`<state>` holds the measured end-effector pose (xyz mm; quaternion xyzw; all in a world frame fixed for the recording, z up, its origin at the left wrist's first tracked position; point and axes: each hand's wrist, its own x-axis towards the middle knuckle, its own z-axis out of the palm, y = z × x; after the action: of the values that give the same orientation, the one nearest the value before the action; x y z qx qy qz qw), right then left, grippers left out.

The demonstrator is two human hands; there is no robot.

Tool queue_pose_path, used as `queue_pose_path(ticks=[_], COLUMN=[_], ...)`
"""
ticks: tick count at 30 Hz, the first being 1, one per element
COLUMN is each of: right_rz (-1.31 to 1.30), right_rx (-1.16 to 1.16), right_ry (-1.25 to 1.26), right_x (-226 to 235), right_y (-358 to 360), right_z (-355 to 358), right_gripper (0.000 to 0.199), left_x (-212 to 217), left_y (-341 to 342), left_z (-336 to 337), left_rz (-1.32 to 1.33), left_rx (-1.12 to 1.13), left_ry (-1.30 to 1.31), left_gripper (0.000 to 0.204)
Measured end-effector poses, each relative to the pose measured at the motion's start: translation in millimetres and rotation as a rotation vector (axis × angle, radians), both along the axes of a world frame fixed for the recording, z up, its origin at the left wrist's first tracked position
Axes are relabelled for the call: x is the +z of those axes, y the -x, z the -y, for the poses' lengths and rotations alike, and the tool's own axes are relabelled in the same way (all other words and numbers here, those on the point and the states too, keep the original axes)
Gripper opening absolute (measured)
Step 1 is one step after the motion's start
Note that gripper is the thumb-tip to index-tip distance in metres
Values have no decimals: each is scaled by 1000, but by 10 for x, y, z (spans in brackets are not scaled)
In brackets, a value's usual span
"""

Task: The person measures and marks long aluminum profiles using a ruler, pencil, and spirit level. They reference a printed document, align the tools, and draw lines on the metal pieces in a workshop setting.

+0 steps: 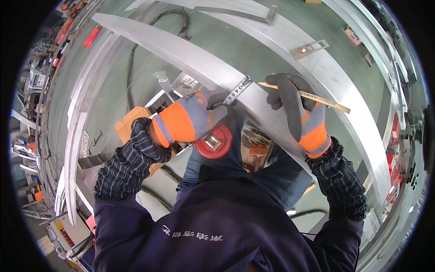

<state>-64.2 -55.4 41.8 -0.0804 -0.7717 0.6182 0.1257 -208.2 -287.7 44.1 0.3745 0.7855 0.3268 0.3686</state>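
My left hand (192, 117), in a grey and orange work glove, is closed around a red tape measure (214, 142). Its short metal blade (237, 90) lies across a long silver metal beam (181, 49), next to my gloved fingertips. Over the right part of that beam, my right hand (295, 105), gloved the same way, grips a flat wooden carpenter's pencil (333, 103). One end of the pencil points left toward the blade's end; the other sticks out past my knuckles.
A second wide silver beam (337, 86) curves behind, bearing a small level (310, 49) and an angled metal bar (235, 13). Beneath my left arm are an open cardboard box (131, 122) and a plastic bag (162, 80). A dark cable (131, 68) runs along the green floor.
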Motion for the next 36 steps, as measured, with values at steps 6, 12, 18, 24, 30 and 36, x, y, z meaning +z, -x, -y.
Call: queue_pose_path(ticks=[6, 12, 18, 24, 30, 36], right_rz=[-119, -148, -165, -155, -172, -174], right_rx=[29, 86, 90, 76, 78, 99], right_ry=[-101, -247, -271, -283, -292, -254], right_x=[-87, -135, -162, -163, -202, -225], right_y=[2, -8, 16, 19, 32, 44], right_z=[60, 65, 65, 73, 60, 54], right_gripper=[19, 16, 16, 15, 16, 15], left_x=[68, 29, 73, 9, 75, 82], left_y=[-39, -41, -75, -64, -68, -61], left_z=[-33, -43, -55, -28, -56, -59], left_rz=[-11, -29, -40, -101, -78, -85], left_rx=[15, -38, -10, -30, -19, -29], left_ry=[116, 29, 25, -21, 61, 75], left_gripper=[34, 35, 36, 36, 38, 37])
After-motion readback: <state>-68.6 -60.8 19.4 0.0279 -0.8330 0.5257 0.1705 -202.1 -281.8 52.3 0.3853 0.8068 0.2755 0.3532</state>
